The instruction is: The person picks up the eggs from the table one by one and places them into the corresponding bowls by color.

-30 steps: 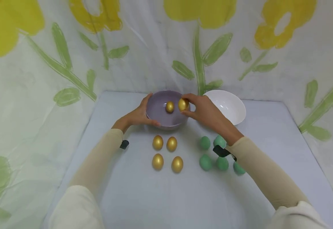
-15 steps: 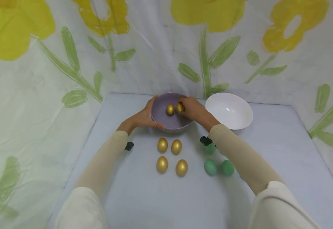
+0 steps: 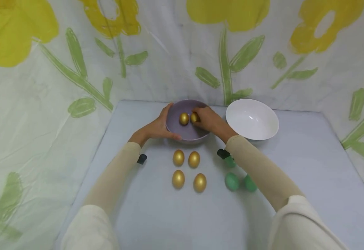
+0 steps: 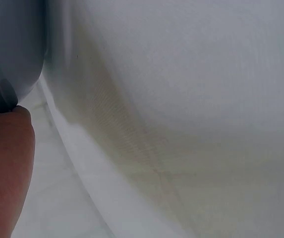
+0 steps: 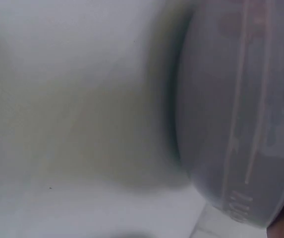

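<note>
A purple bowl [image 3: 189, 134] stands at the back of the table. My left hand [image 3: 157, 127] grips its left side, thumb along the near rim; the left wrist view shows fingers [image 4: 8, 163] against the bowl's wall [image 4: 13, 49]. Inside the bowl, my right hand [image 3: 212, 121] holds a golden egg [image 3: 195, 117] low, its right side covered by the fingers. Another golden egg [image 3: 184, 118] lies just left of it in the bowl. From the right wrist, mostly the bowl's outer wall [image 5: 221, 114] is visible, with a bit of hand at the lower right corner.
Several golden eggs [image 3: 178, 179] lie in two rows in front of the bowl. Green eggs [image 3: 232, 181] lie to their right, partly hidden under my right forearm. A white bowl [image 3: 252, 119] stands right of the purple one, near the flowered cloth backdrop [image 3: 169, 76].
My right hand has moved left and down from the rim into the purple bowl with its golden egg, beside the other one. My left hand keeps its grip. The head view has shifted slightly.
</note>
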`<state>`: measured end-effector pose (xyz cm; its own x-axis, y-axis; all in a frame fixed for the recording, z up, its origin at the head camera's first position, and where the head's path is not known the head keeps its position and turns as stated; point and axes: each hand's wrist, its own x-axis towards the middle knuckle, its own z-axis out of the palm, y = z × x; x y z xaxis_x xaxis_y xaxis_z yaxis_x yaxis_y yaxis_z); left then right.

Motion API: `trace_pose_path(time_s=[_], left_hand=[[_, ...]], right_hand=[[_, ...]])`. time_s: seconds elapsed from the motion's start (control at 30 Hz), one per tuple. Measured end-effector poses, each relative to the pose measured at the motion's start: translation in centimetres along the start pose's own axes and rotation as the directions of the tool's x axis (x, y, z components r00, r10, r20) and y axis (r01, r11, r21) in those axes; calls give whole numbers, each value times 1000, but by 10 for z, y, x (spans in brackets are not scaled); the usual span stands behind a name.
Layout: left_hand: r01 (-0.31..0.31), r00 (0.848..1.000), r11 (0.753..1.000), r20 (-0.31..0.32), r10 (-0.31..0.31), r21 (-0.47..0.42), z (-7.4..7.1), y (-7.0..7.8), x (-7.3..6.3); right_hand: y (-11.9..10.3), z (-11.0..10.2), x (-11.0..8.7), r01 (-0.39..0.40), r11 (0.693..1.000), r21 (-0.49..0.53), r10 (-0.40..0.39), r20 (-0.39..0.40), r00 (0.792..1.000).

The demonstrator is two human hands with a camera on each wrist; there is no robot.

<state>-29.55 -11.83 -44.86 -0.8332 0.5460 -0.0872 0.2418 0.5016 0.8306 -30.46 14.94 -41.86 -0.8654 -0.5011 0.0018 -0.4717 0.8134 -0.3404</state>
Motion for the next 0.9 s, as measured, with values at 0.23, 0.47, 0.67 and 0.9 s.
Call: trace_pose_path(time_s=[0.23,0.47,0.67,0.9], left_hand=[[-37,999,999,-21,37,19,-2,-4,-2],[-53,998,998,-18,54,22,-2,-5,-2],[-55,998,998,-15,55,27,-5,-3,-2],[-40,999,999,-30,41,31,-16,-1,-7]], right_hand=[[-1,1,1,-5,1000,16,5,-7,1000],[-14,-14,-18,-17,997,72,22,-65,998],[-35,-43,-71,49,984,171,-9,-229,973],[-60,-52,-140,120,957,266,-33,-308,951]])
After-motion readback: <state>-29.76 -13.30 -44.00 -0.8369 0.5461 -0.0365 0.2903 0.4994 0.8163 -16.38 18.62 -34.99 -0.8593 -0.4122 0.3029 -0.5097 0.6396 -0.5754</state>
